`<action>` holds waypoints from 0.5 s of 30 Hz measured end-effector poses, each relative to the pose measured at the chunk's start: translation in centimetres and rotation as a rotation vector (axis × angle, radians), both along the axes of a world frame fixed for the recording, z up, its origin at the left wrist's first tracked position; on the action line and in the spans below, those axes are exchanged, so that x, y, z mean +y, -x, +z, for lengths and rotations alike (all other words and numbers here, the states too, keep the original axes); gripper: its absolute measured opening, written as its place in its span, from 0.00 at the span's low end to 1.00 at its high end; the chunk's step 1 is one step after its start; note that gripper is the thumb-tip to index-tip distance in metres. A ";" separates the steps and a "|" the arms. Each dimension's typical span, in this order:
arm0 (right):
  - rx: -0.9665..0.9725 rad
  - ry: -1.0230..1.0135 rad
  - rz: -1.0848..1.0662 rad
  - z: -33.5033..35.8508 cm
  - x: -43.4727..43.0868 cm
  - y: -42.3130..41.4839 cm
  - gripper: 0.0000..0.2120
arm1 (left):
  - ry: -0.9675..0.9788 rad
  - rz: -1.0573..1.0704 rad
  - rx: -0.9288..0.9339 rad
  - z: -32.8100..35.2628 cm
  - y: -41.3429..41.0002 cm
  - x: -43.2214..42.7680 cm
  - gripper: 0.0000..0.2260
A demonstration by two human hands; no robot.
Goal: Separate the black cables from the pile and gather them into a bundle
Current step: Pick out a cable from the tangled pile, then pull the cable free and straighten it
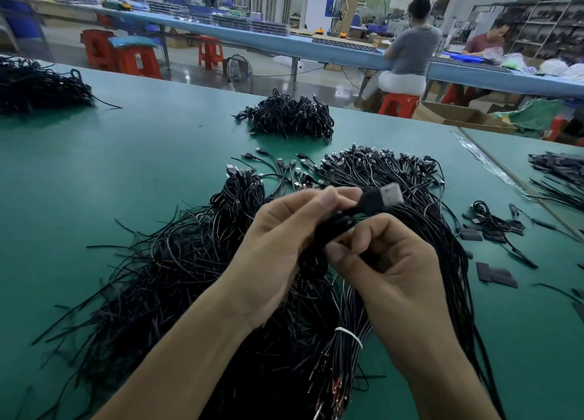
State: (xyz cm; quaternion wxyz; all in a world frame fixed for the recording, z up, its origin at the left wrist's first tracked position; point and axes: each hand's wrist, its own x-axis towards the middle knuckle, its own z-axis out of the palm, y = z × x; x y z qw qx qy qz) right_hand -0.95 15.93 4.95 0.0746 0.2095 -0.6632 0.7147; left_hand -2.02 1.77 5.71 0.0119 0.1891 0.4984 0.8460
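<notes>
Both left hand [278,239] and right hand [390,261] grip cables [336,225]; green table [110,166] stretches leftward.

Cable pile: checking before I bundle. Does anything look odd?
A white tie cinches one group at the pile's near edge, reddish wire ends showing; the rest lie loose. To the right lie scattered flat black pieces.

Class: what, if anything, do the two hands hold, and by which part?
A black cable: the left hand pinches it just behind its USB plug, and the right hand grips it lower down.
</notes>
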 end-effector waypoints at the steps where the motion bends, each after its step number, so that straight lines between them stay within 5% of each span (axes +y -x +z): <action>1: -0.010 -0.006 -0.002 0.0 0.3 0.1 0.18 | 0.051 -0.002 0.027 -0.1 0.0 -0.1 0.05; 7: 0.020 -0.077 -0.269 0.0 2.8 1.0 0.19 | 0.517 0.180 0.076 -1.3 0.2 0.4 0.10; 11: 0.188 -0.169 -0.507 -0.2 2.8 1.2 0.18 | 0.517 0.290 -0.022 -1.9 0.4 1.0 0.17; 15: 0.325 -0.162 -0.568 -0.4 1.4 0.8 0.17 | 0.583 0.223 -0.130 -2.0 0.4 1.3 0.13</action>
